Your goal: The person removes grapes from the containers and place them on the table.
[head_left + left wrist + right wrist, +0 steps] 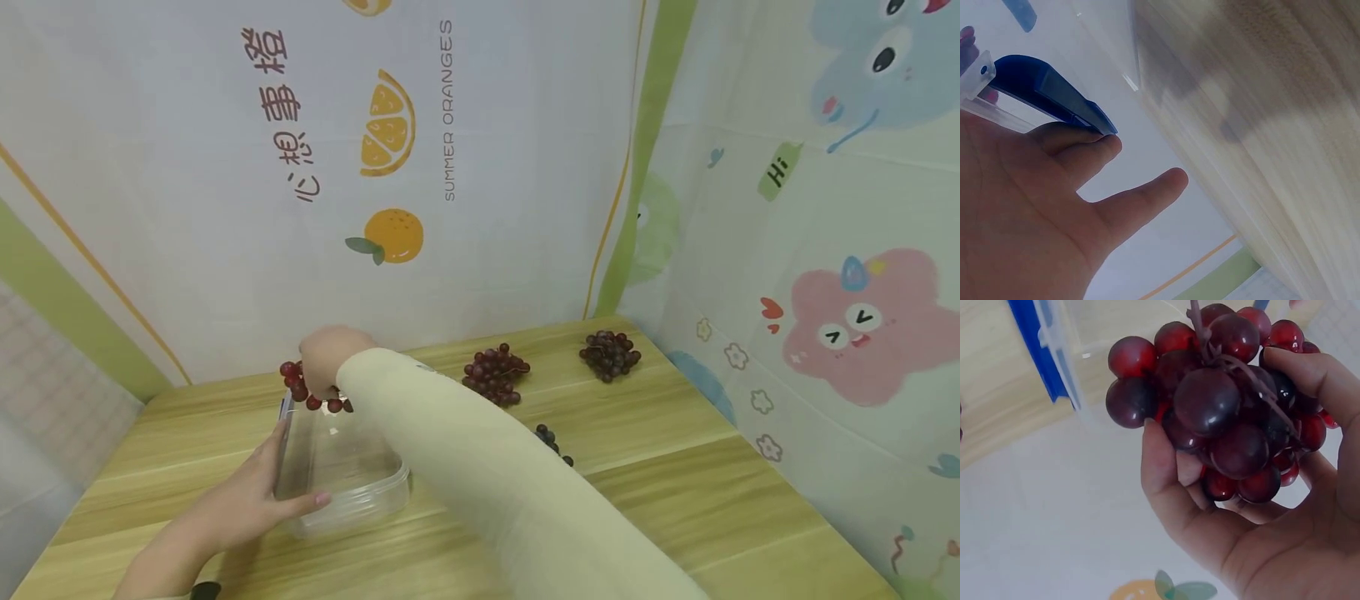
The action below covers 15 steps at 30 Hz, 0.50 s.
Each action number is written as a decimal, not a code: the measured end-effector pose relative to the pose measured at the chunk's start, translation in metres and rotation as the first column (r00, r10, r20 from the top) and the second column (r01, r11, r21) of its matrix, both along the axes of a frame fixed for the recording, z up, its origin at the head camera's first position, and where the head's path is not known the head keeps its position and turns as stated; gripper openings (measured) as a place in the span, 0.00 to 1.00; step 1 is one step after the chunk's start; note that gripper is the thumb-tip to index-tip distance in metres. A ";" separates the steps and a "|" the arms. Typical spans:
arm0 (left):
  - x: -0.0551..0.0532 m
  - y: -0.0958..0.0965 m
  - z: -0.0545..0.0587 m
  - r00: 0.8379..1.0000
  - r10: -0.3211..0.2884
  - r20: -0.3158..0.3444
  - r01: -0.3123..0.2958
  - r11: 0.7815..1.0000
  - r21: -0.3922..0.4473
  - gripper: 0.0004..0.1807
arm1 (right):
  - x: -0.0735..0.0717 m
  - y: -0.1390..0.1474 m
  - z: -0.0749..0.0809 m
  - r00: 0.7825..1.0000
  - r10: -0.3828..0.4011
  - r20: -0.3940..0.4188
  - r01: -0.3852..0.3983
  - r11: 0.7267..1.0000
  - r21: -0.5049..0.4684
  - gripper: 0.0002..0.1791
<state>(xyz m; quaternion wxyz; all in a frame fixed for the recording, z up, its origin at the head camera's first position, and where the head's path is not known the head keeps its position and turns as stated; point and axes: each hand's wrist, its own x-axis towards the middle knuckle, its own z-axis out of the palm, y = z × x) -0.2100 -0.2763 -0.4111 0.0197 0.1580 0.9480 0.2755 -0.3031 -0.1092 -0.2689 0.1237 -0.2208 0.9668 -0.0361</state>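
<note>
My right hand (330,354) grips a bunch of red grapes (1207,403), its thumb and fingers wrapped round the fruit and a thin stem showing. The bunch is over the far end of a clear plastic container (360,500) with blue clips. At the container's left side rests my left hand (243,500), its thumb laid along the near wall and its fingers reaching up the side. In the left wrist view those fingers are mostly straight, with some touching a blue clip (1041,84) and the little finger held apart.
Right of the container, a dark red grape bunch (495,375) and a darker bunch (610,354) lie on the wooden table (675,467). A black grape bunch (551,437) is partly hidden by my right sleeve (465,458). Printed cloth (510,208) hangs behind the table.
</note>
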 end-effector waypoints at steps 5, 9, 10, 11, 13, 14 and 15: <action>-0.001 -0.001 -0.001 1.000 0.006 0.012 -0.006 1.000 -0.014 0.75 | 0.002 0.005 0.012 1.000 -0.002 0.010 0.002 1.000 -0.022 0.08; -0.002 -0.001 0.000 1.000 0.006 0.009 -0.006 1.000 -0.015 0.74 | 0.001 0.006 0.018 1.000 0.025 -0.008 -0.025 1.000 0.001 0.14; -0.002 -0.001 0.000 1.000 0.008 0.011 -0.008 1.000 -0.016 0.74 | 0.002 0.007 0.020 0.999 0.028 -0.018 -0.028 1.000 0.004 0.18; -0.001 0.000 0.000 1.000 0.008 0.009 -0.008 1.000 -0.017 0.74 | 0.003 0.008 0.022 0.999 0.033 -0.024 -0.033 0.999 0.006 0.21; -0.001 0.000 0.000 1.000 0.008 0.008 -0.008 1.000 -0.020 0.74 | 0.006 0.011 0.028 0.997 0.059 -0.057 -0.058 0.998 0.027 0.27; 0.000 0.000 0.000 1.000 0.007 0.006 -0.007 1.000 -0.023 0.74 | 0.008 0.013 0.030 0.994 0.075 -0.076 -0.072 0.997 0.041 0.29; 0.000 0.000 0.001 1.000 0.009 0.008 -0.009 1.000 -0.024 0.74 | 0.010 0.015 0.033 0.994 0.080 -0.076 -0.077 0.996 0.039 0.30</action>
